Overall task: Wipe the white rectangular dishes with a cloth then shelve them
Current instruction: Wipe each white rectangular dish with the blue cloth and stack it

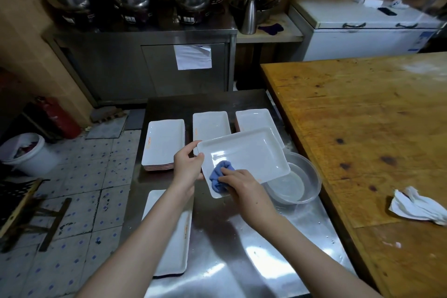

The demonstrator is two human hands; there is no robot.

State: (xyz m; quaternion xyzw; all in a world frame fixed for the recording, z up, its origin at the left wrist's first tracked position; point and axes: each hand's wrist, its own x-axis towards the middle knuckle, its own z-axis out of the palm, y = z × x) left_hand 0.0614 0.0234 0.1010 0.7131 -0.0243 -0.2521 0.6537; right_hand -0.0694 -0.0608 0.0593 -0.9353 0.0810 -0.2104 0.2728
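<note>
**Dish in hand, cloth on its near corner**

The left hand [187, 164] grips the white rectangular dish [244, 152] by its nine o'clock edge, above the steel table [229, 261]. The right hand [242, 184] holds a bunched blue cloth [219, 178] against its seven o'clock corner. A stack of dishes [164, 145] lies at ten o'clock, a clear bowl [312, 184] at four.

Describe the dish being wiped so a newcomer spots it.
Start at the steel table beside the wooden table. Over its middle the left hand holds a white rectangular dish tilted. Only it is lifted, with a blue cloth pressed in by the right hand; the other dishes lie flat.
</note>
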